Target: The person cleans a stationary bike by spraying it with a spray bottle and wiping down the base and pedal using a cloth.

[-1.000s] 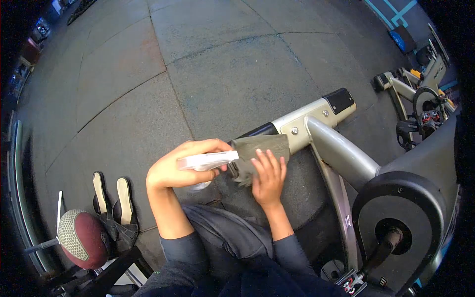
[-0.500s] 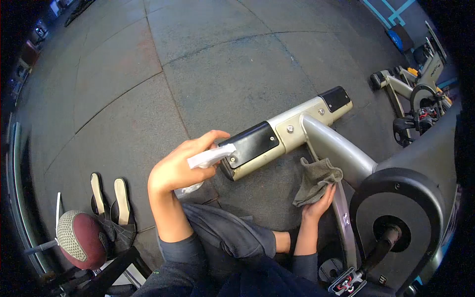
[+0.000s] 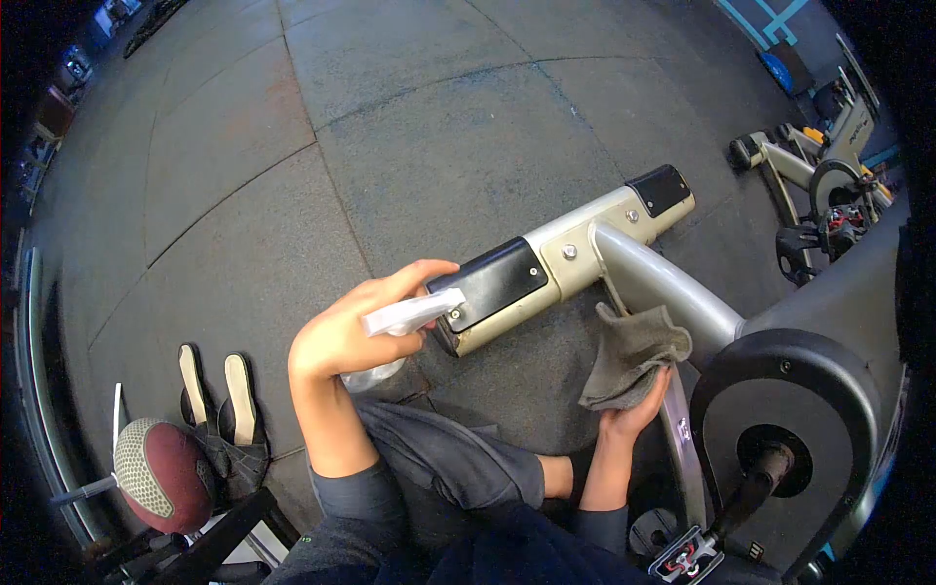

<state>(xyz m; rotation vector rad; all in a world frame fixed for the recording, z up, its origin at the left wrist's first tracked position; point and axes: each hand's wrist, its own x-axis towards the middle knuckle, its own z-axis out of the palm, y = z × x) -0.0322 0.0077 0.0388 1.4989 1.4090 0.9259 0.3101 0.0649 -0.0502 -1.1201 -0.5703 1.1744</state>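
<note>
My left hand (image 3: 336, 327) is wrapped around a spray bottle (image 3: 414, 313) with a white trigger head. Part of its clear body shows below the hand. The nozzle points at the near black end plate (image 3: 492, 283) of a stationary bike's crossbar foot (image 3: 575, 252), and my index finger reaches over that end. In my right hand (image 3: 636, 414) is a bunched grey cloth (image 3: 634, 356), held up next to the bike's silver lower frame tube (image 3: 673, 292). The cloth hides part of that tube, and the palm is mostly behind it.
The bike's round black drive cover (image 3: 790, 429) and a pedal (image 3: 687, 556) are close on the right. Slip-on sandals (image 3: 239, 390) lie on the dark floor at left, near a maroon and grey saddle (image 3: 161, 475). Another bike (image 3: 829, 175) stands at far right.
My right hand and the grey cloth have shifted slightly to the right, and the cloth has spread a little wider. The left hand and spray bottle have hardly moved.
</note>
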